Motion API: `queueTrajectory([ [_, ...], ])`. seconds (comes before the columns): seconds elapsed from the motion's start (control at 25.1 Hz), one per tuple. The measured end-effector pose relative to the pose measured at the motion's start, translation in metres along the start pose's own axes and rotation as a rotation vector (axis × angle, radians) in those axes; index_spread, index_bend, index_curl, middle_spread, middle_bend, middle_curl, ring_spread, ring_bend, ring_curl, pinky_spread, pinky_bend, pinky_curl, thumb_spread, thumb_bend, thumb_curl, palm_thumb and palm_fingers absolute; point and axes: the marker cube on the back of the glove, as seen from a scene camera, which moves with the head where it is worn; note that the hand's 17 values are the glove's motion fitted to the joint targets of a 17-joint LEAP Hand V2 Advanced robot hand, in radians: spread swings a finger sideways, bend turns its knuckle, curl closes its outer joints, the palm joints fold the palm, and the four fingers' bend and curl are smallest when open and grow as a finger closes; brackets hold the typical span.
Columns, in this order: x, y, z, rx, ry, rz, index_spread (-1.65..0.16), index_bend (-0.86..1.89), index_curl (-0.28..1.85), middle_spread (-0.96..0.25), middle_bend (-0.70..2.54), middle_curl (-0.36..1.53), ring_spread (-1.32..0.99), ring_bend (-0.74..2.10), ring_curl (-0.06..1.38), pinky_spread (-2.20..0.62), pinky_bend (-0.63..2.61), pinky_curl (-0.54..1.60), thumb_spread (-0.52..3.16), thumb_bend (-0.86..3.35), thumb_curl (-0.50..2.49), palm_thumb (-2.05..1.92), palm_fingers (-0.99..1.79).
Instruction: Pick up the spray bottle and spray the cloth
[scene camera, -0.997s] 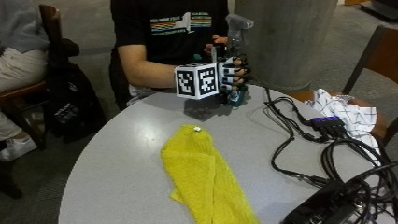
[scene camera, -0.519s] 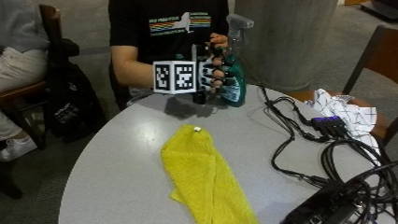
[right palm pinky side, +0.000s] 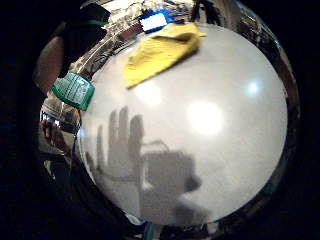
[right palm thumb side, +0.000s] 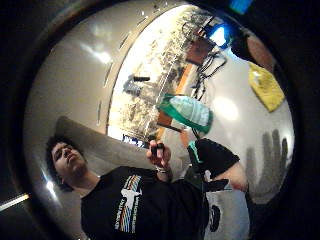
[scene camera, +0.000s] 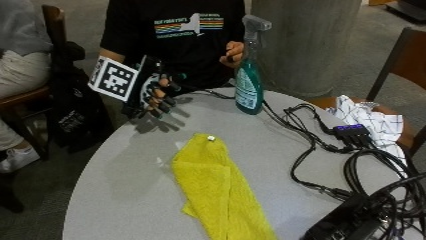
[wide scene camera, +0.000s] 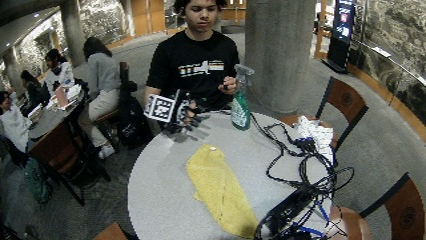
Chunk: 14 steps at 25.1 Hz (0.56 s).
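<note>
The gloved right hand (scene camera: 154, 94) hovers just above the round grey worktop (scene camera: 120, 190) near its edge, fingers spread a little and loosely bent, holding nothing. Its shadow falls on the worktop right beneath it, and the little-finger palm view shows that same shadow with the fingers fanned apart.

The spray bottle (scene camera: 249, 75) stands upright on the worktop, off to the side of the gloved hand and clearly apart from it. It is green, with a grey trigger head on top and a label down its side. The bare hand (scene camera: 232, 52) is up by the bottle's neck, just behind the trigger head; whether it is actually touching cannot be told from here. In the thumb-side palm view the bottle (right palm thumb side: 186, 112) shows its green body near the worktop's edge.

The yellow cloth (scene camera: 219, 192) lies in a long crumpled strip down the middle of the worktop, nearer the camera than both the bottle and the hand, touching neither.

Black cables (scene camera: 313, 150) sprawl across the far side of the worktop, next to a white patterned cloth (scene camera: 369, 117) at the rim.
</note>
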Motion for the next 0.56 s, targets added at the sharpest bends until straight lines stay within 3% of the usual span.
queueTrajectory([
  [0.16, 0.022, 0.009, -0.018, 0.091, 0.118, -0.078, -0.33, 0.16, 0.36, -0.02, 0.17, 0.40, -0.04, 0.20, 0.37, 0.16, 0.30, 0.31, 0.99, -0.03, 0.43, 0.72, 0.57],
  [0.56, 0.023, 0.034, -0.017, -0.036, 0.204, 0.030, -0.36, 0.18, 0.36, -0.02, 0.19, 0.39, -0.05, 0.18, 0.35, 0.18, 0.25, 0.29, 1.00, -0.02, 0.42, 0.74, 0.49],
])
